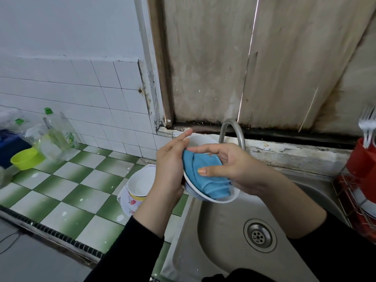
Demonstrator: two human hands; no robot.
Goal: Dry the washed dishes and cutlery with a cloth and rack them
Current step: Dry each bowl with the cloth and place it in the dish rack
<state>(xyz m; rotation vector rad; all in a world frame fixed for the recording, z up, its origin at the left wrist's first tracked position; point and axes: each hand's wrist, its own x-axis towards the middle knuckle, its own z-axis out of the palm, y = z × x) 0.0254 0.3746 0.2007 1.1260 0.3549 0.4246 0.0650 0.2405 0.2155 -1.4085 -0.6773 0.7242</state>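
A white bowl (200,140) is tilted above the sink's left edge. My left hand (169,165) holds it by its left rim and underside. Inside the bowl lies a folded blue cloth (205,176), and my right hand (225,164) pinches the cloth between thumb and fingers against the bowl's inside. A stack of white bowls (138,185) stands on the counter just left of my left wrist. At the right edge a red dish rack (352,198) carries a red cutlery holder (361,159) with forks (367,123) standing in it.
The steel sink (227,231) with its drain lies below my hands, and the curved tap (232,132) rises behind the bowl. On the green-and-white tiled counter (71,192) at far left stand plastic bottles (59,135), a lime-green bowl (27,158) and a blue box (10,145).
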